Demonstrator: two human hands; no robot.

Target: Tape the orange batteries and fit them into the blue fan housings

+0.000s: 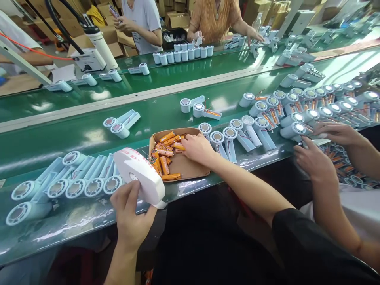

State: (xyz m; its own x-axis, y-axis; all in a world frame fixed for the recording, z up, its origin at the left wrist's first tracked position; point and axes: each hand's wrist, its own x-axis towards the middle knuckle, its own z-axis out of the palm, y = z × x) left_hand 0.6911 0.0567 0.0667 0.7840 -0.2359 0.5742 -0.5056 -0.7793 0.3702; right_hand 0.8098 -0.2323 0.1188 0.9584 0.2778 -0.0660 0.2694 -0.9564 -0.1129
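Green table (pixel 89 134) carries a box (pixel 190 166): right hand (pixel 197 148) reaches in, fingers curled over batteries (pixel 166 152), left hand (pixel 130 215) beside it gripping tape (pixel 139 174)

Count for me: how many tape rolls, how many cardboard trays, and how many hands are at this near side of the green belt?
White tape roll: 1, held in the left hand
Cardboard tray: 1, with the right hand in it
Hands: 4, those two plus a co-worker's near hand and far hand
Total: 6

Bare forearms, black right sleeve (pixel 297 237)
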